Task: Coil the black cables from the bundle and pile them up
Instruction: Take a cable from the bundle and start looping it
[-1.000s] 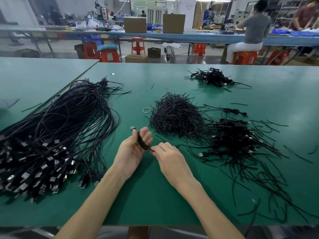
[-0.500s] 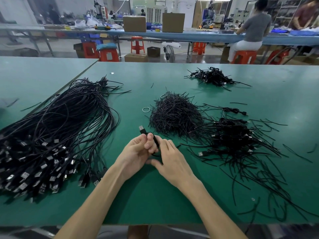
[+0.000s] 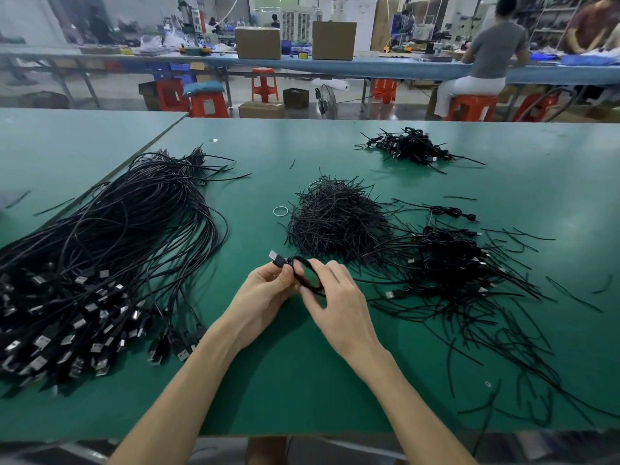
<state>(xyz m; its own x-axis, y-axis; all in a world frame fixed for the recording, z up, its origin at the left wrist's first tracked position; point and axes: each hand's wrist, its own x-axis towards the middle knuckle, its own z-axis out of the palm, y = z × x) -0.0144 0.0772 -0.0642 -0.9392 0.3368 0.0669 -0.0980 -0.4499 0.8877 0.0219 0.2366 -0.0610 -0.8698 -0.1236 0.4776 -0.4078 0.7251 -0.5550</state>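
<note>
To the left of the hands, a big bundle [image 3: 110,263] of long black cables lay fanned over the green surface [image 3: 285,380], its metal plugs [image 3: 40,340] heaped at the near end. Just beyond the hands sat a heap of short black ties [image 3: 335,219], with a small clear ring [image 3: 280,211] beside it. Right of the hands spread a loose pile [image 3: 449,260] of coiled cables; a smaller pile [image 3: 409,147] lay well beyond that. The hands met above the surface. The left hand [image 3: 265,293] pinched a small coiled cable [image 3: 303,270] between thumb and fingertips, its plug [image 3: 274,256] jutting away to the left. The right hand [image 3: 335,297] gripped the coil's other side with curled fingers.
</note>
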